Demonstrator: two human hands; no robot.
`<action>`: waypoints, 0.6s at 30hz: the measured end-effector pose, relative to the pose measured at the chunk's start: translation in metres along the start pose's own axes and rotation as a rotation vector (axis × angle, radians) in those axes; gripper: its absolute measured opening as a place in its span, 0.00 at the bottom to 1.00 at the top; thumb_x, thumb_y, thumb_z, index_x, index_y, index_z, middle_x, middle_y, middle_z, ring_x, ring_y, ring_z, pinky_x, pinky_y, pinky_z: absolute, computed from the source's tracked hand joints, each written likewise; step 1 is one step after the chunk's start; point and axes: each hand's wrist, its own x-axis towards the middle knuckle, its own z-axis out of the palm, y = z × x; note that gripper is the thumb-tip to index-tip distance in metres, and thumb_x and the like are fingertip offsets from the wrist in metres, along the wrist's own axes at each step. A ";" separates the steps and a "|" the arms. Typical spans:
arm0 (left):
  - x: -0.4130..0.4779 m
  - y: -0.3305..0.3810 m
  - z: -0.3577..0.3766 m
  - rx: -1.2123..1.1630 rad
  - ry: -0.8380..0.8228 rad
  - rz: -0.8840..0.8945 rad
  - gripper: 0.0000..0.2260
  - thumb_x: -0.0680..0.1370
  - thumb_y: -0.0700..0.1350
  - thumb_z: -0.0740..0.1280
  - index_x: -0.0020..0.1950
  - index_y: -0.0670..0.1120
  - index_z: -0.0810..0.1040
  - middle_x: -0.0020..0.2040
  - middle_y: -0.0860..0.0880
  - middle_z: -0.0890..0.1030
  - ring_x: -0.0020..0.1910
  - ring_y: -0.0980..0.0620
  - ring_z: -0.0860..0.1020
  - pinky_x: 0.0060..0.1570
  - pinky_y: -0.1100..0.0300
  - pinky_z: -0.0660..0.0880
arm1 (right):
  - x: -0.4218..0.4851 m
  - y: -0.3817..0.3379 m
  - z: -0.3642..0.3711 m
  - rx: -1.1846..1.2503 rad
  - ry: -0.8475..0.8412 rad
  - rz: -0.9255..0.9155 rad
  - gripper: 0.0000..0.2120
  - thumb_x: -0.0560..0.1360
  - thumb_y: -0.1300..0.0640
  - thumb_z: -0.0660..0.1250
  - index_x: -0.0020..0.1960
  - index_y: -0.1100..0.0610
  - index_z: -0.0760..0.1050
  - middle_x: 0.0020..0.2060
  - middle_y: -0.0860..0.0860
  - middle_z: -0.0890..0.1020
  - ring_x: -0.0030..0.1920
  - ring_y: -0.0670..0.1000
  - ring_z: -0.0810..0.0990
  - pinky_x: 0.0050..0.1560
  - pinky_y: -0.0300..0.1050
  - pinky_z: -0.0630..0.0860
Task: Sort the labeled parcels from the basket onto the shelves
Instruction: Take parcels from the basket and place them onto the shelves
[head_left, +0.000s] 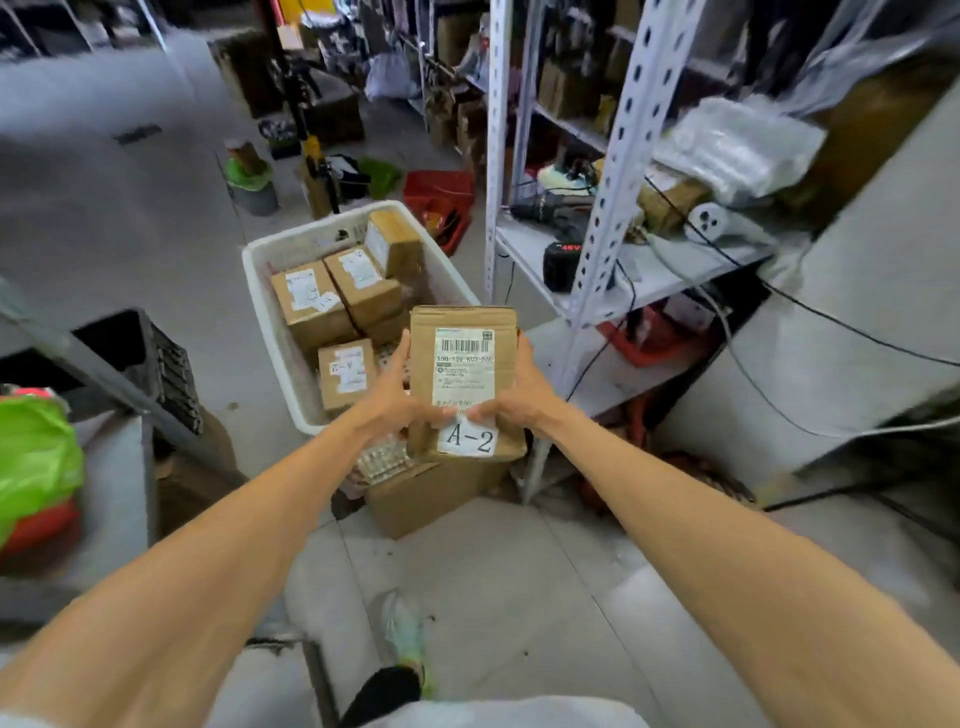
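Gripping the A-2 parcel (465, 374) by its long sides with left hand (392, 397) and right hand (522, 397), long axis pointing away, shelves (527, 244) off to the right, nearer the right hand.

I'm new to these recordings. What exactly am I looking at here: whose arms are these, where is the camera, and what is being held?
There is no machine here. The single picture comes from a camera worn on a person's head, looking forward and down, so the two bare arms are that person's own. The left hand and right hand grip a cardboard parcel between them. It carries a shipping label and a white sticker reading A-2. Behind it, a white basket on the floor holds more labeled parcels. On the right stands a metal shelf with a drill on it.
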 end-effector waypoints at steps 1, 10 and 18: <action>-0.006 0.001 0.015 0.009 -0.008 0.001 0.57 0.66 0.34 0.78 0.78 0.54 0.39 0.72 0.48 0.69 0.70 0.49 0.68 0.64 0.57 0.68 | -0.015 0.006 -0.008 -0.003 0.014 0.008 0.50 0.58 0.68 0.79 0.69 0.61 0.52 0.59 0.49 0.70 0.62 0.48 0.70 0.62 0.42 0.69; -0.013 0.056 0.187 0.074 -0.257 0.156 0.54 0.67 0.34 0.76 0.78 0.55 0.43 0.68 0.57 0.68 0.66 0.55 0.68 0.60 0.63 0.69 | -0.145 0.068 -0.143 0.183 0.300 0.102 0.49 0.63 0.79 0.67 0.75 0.58 0.46 0.60 0.50 0.71 0.62 0.49 0.69 0.40 0.26 0.73; 0.005 0.135 0.358 0.146 -0.649 0.336 0.58 0.56 0.45 0.82 0.78 0.53 0.52 0.69 0.51 0.73 0.66 0.53 0.72 0.67 0.52 0.68 | -0.260 0.111 -0.265 0.257 0.757 0.242 0.52 0.62 0.75 0.68 0.77 0.53 0.43 0.56 0.46 0.73 0.59 0.49 0.72 0.46 0.34 0.77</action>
